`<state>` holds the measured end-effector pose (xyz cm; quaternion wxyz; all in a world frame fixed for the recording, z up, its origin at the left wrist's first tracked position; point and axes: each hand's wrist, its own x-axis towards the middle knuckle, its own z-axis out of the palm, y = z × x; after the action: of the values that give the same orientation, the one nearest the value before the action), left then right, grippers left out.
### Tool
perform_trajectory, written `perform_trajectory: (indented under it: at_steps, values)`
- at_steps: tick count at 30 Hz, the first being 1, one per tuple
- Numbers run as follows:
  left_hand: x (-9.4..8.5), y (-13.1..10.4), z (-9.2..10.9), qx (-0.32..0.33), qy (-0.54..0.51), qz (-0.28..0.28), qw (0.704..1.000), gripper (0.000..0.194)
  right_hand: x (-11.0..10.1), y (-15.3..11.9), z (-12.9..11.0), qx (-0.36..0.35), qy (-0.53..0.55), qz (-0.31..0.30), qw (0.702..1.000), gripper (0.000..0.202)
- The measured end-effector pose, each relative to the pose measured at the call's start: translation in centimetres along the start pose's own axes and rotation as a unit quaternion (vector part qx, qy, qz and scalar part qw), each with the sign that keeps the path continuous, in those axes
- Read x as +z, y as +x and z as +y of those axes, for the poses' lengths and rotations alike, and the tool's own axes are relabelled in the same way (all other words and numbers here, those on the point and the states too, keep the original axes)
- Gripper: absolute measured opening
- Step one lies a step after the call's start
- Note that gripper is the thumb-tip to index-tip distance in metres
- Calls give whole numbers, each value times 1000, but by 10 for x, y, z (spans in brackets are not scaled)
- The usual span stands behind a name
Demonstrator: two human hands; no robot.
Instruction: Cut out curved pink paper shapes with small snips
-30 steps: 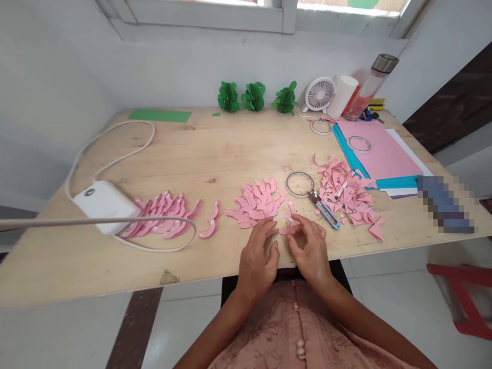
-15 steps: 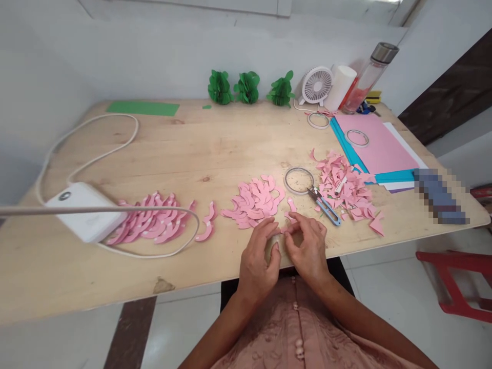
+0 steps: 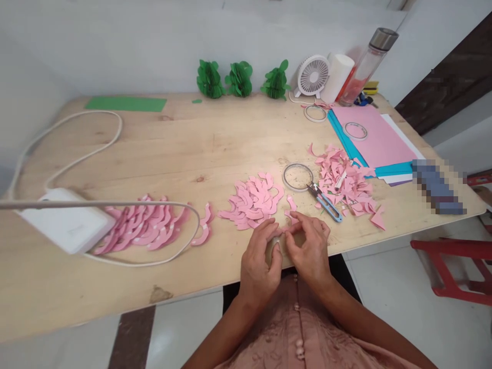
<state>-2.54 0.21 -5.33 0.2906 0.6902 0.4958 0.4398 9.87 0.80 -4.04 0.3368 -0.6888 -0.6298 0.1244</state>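
Observation:
Close together at the table's front edge, both hands meet over a small pink paper piece [image 3: 282,231]. My left hand [image 3: 262,256] has its fingers curved, their tips on the left end of that piece. With thumb and forefinger, my right hand [image 3: 308,243] pinches its right end. Another pink strip [image 3: 291,204] lies just beyond the right fingers. A pile of curved pink cutouts [image 3: 253,200] is beyond my left hand. Blue-handled snips [image 3: 326,203] and a tape roll [image 3: 298,177] lie beyond my right hand.
Pink scraps [image 3: 346,179] and coloured sheets [image 3: 384,138] lie to the right. Joined pink pieces [image 3: 142,225], a white box-shaped device [image 3: 69,220] and its cable are at left. Green paper shapes [image 3: 240,79], a fan [image 3: 313,76] and a bottle [image 3: 369,66] stand behind. A red stool [image 3: 453,266] is at right.
The camera view has shifted and tilted slightly, moving the table's far items up and the left items outward. Both hands keep nearly the same pose around the pink piece.

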Motion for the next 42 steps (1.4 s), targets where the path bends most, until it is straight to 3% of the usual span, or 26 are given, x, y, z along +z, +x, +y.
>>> perform_trajectory:
  at_steps: [6,11,16,22,42]
  values:
    - [-2,-2,-2,-30,-45,-28,998,40,-1,-2,0,13,-1,7,1000,34]
    - [-4,-1,-6,-63,-76,1,995,40,-1,-2,0,13,2,5,1000,35]
    - [-5,2,-7,-46,-58,-23,997,43,1,-2,-3,27,-4,13,1000,35]
    - [-5,2,-7,-5,-20,-10,1000,41,2,-2,-8,38,-11,22,999,34]
    - [-6,0,-10,-3,-24,-18,1000,38,9,-3,-8,21,-46,33,998,33]
